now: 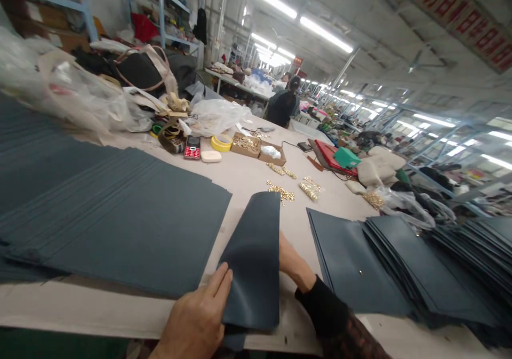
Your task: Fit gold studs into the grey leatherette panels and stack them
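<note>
Dark sheet (256, 257), curved and partly raised, near the front edge of the tabletop (240, 175), between a large stack of dark sheets (152, 220) on the left and several dark panels (348, 252) on the right. At its left side, left hand (200, 316) with fingers lying close together on the surface; thumb hidden, so cannot tell if pinching or only pressing. At the raised right edge, right hand (294, 265) with fingers out of sight behind; cannot tell if wide or narrow in grip. Concerning progress, seems to be in the middle of the work: one sheet under the hands, many sheets lying at left with no metal visible on top, and at right, on the nearest panel, one small gold-coloured piece (360, 272), loose or fixed, cannot tell. Cannot be sure about finished and unfinished sides. Farther back, many loose gold-coloured fittings (282, 192), apart from both hands.
</note>
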`<state>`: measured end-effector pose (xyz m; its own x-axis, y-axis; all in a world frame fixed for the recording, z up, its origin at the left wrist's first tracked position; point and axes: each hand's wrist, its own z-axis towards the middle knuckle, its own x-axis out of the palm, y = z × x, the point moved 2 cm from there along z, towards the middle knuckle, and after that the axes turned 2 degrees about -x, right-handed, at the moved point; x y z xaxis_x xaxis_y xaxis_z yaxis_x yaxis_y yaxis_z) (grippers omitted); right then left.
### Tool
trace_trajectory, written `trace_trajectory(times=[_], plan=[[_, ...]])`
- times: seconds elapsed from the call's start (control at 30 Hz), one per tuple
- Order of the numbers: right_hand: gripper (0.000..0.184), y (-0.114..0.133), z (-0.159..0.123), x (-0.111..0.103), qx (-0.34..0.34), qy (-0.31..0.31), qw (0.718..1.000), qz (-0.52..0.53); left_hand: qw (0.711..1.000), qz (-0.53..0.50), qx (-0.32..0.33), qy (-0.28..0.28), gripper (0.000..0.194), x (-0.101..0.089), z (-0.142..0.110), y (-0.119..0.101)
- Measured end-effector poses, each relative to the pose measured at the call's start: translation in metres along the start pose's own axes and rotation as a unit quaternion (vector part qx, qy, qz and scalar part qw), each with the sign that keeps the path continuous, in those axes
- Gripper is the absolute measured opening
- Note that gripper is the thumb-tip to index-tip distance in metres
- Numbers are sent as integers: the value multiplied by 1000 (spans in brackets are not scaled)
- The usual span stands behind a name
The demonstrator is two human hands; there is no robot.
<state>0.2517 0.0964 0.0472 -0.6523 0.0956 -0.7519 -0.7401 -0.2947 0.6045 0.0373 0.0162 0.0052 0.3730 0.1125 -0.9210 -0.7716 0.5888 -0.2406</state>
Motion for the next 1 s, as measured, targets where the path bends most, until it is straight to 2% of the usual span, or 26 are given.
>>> trace_trajectory(times=[0.07,0.2,0.3,0.4,0.57,0.7,0.8,0.83,0.9,0.93,1.0], plan=[[18,-25,14,-21,50,8,993,-107,1000,6,5,-13,73,7,-2,0],[31,-70,44,-50,124,6,958,-258,998,0,25,-51,75,18,-9,10],[27,-88,58,-50,145,47,938,-311,998,17,37,-57,75,21,-11,15],[25,-97,66,-42,159,77,925,-337,995,33,53,-74,73,14,-8,10],[27,-102,76,-35,175,74,922,-338,998,27,37,-52,67,-2,1,0],[24,-98,78,-48,183,40,932,-310,1000,-7,9,7,68,-4,1,-2],[29,-81,66,-63,185,0,942,-279,999,-30,-3,41,68,-2,-2,-2],[33,-72,58,-65,180,-19,954,-241,998,-35,-4,46,67,-2,-2,-2],[36,-49,38,-57,157,-34,982,-98,998,-44,-3,53,66,-2,-2,-2],[36,-36,28,-48,144,-19,989,-9,997,-47,-3,55,65,-3,-2,-2],[30,-8,7,-22,125,58,981,133,997,-52,-4,60,63,-3,-2,-1]])
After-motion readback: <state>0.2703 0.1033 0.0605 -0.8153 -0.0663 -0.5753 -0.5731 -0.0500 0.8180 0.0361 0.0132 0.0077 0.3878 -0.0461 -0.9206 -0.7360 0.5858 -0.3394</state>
